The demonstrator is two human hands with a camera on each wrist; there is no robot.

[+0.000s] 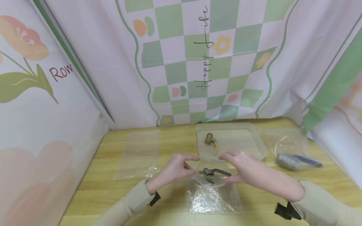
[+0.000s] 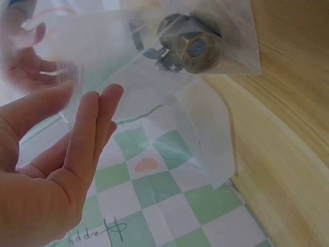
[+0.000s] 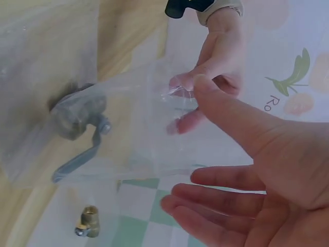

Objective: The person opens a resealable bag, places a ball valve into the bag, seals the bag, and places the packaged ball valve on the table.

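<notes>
A clear plastic bag (image 1: 212,201) stands at the front middle of the table, its mouth turned up. Inside is a brass ball valve (image 1: 208,176) with a dark grey lever (image 3: 82,159); the left wrist view shows its hexagonal end (image 2: 201,53) through the plastic. My left hand (image 1: 176,171) holds the left side of the bag's mouth, thumb and fingers apart around it. On the other side my right hand (image 1: 246,164) holds the mouth, its thumb (image 3: 226,105) at one edge and its fingers spread at the other.
Behind the bag is a translucent tray (image 1: 237,141) holding a small brass valve (image 1: 209,138) with a yellow lever. At right, a bagged silvery valve (image 1: 288,161) has a blue handle. A flat plastic bag (image 1: 141,153) lies at left. Printed curtains (image 1: 181,62) surround the table.
</notes>
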